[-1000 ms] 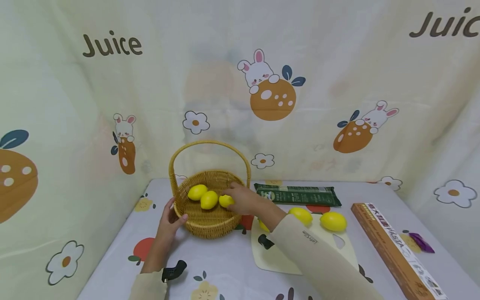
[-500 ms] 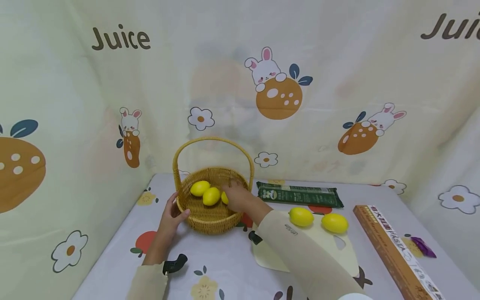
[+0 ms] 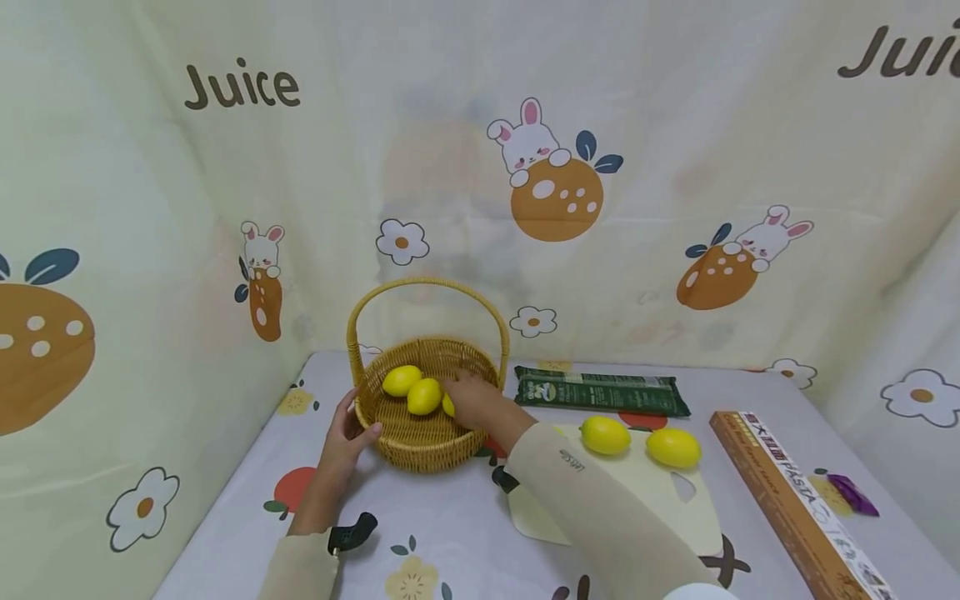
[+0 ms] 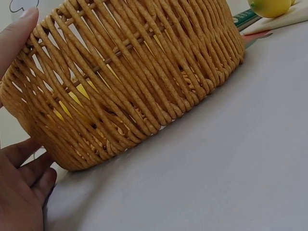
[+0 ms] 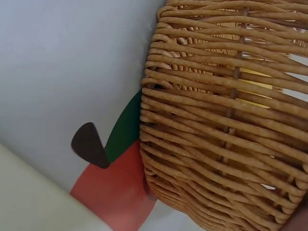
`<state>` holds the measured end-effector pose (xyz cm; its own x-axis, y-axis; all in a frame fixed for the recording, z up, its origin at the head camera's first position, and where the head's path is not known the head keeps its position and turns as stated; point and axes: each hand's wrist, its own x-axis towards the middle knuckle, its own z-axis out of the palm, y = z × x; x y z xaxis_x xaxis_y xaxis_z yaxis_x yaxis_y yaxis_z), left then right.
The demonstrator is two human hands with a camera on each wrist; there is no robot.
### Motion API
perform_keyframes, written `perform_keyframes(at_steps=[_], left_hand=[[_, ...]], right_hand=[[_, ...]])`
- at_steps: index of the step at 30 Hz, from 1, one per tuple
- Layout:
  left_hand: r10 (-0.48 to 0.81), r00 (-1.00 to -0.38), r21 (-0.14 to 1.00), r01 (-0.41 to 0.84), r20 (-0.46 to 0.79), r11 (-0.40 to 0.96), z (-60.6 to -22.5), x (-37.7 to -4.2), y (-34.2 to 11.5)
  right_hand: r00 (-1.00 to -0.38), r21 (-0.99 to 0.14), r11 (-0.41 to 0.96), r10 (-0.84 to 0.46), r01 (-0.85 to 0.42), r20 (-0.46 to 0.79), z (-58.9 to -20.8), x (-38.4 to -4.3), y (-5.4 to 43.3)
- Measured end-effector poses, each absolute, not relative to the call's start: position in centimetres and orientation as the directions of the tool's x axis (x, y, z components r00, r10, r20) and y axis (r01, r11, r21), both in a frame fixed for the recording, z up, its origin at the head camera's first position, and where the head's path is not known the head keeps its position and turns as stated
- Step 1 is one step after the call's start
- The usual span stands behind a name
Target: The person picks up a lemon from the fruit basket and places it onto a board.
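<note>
A round wicker basket (image 3: pixel 431 454) with a tall handle stands on the table. My left hand (image 3: pixel 343 446) grips its left side, thumb at the rim and fingers against the outer wall; the left wrist view shows this thumb (image 4: pixel 17 38) up close. Inside lie two whole lemons, one farther left (image 3: pixel 402 381) and one nearer the middle (image 3: pixel 425 397). My right hand (image 3: pixel 480 407) reaches over the right rim, its fingers round a third lemon (image 3: pixel 447 405) that it mostly covers. The fingertips are hidden. The right wrist view holds mainly the woven wall (image 5: pixel 221 115).
Right of the basket, a cream cutting board (image 3: pixel 637 508) bears two lemons (image 3: pixel 606 436), partly under my right sleeve. Behind it lies a green packet (image 3: pixel 600 392). A long pasta box (image 3: pixel 795 500) and a small purple packet (image 3: pixel 852 495) are at the far right.
The right hand has shifted left over the third lemon, covering more of it. My right sleeve now hides the yellow patch that showed on the board's left part. The left hand keeps its hold.
</note>
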<state>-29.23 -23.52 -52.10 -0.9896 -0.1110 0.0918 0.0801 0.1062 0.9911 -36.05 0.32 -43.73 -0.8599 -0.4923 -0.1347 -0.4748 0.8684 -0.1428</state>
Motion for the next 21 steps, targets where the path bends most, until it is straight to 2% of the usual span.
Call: perform_keyframes(at_steps=[8, 13, 21], left_hand=[[-0.11, -0.989, 0.989, 0.085, 0.098, 0.124, -52.2, -29.2, -23.6], [-0.111, -0.988, 0.988, 0.09, 0.104, 0.127, -52.0, -29.0, -23.6], [-0.106, -0.99, 0.99, 0.075, 0.088, 0.121, -52.1, -29.1, -23.5]], right_hand=[[-0.844, -0.155, 0.844, -0.529, -0.514, -0.082, -43.5, -35.7, 0.8], [-0.841, -0.186, 0.827, -0.541, -0.53, -0.012, -42.6, -34.5, 1.2], [-0.803, -0.236, 0.771, -0.589, -0.592, 0.093, -40.9, -32.0, 3.1]])
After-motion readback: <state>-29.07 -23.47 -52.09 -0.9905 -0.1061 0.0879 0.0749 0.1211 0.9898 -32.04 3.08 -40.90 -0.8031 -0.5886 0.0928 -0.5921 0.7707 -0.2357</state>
